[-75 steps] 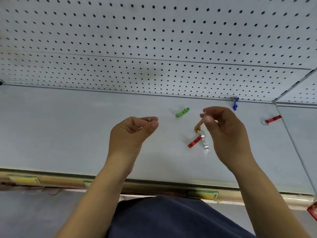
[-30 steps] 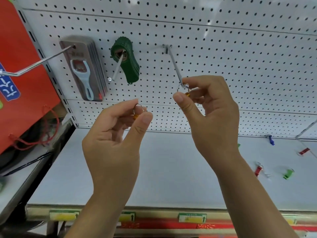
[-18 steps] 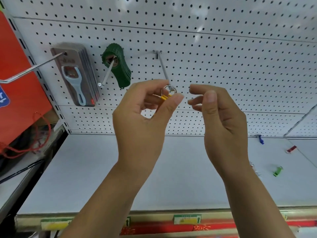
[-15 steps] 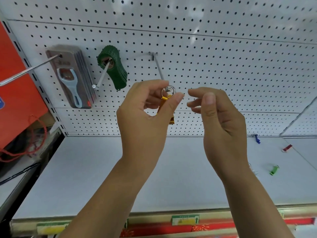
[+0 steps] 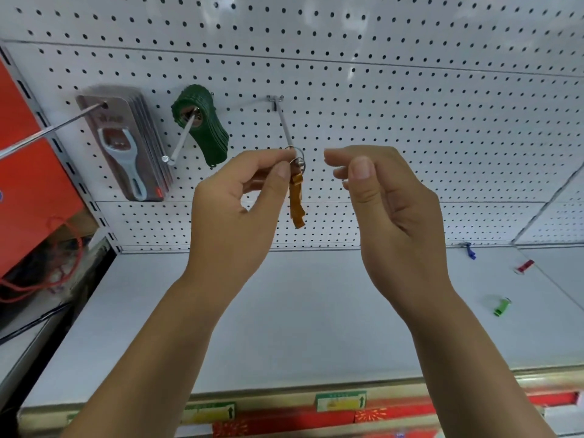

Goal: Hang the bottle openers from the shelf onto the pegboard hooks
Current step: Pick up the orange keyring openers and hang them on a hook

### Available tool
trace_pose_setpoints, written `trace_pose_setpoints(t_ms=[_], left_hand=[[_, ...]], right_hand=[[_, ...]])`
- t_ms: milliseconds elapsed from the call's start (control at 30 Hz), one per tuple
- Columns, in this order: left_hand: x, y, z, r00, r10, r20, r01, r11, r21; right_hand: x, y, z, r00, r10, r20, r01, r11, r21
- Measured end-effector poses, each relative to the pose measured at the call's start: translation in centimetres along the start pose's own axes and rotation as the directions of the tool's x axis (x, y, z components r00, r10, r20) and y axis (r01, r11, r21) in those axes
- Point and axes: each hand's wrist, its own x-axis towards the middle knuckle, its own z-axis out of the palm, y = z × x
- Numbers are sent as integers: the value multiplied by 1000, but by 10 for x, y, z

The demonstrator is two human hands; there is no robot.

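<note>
My left hand [image 5: 234, 216] pinches the thin metal ring [image 5: 298, 156] of the orange opener [image 5: 297, 200]. The fingers [image 5: 360, 167] of my right hand [image 5: 388, 210] curl loosely and hold nothing. The flat opener hangs at the tip of the smooth wire hook [image 5: 286, 128]. I should slide the ring well up the hook, then let go slowly. More small openers lie on the shelf [image 5: 316, 311] by the holey pegboard [image 5: 410, 105].

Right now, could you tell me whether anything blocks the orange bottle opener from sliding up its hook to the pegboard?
Nothing visible does. The left hand pinches the ring of the orange metal bottle opener at the tip of the silver wire hook, whose shaft is bare up to the white pegboard. The right hand holds nothing.
</note>
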Motion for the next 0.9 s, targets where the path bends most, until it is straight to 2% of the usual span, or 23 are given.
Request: trace_pose_setpoints(t_ms=[267,467,667,900], left_hand=[[23,-9,-6,997,49,61,-55,992,111],[51,-23,-4,993,68,99,-84,982,171],[86,-41,4,994,9,110,-40,959,282],[124,-62,9,985,58,164,-106,947,304]], right_hand=[[-1,-3,12,996,6,94,-4,1000,-18],[-3,-5,14,996,-6,94,8,1000,-22],[-3,-4,14,995,2,95,1,1000,-28],[0,-5,9,992,38,120,-32,998,-55]])
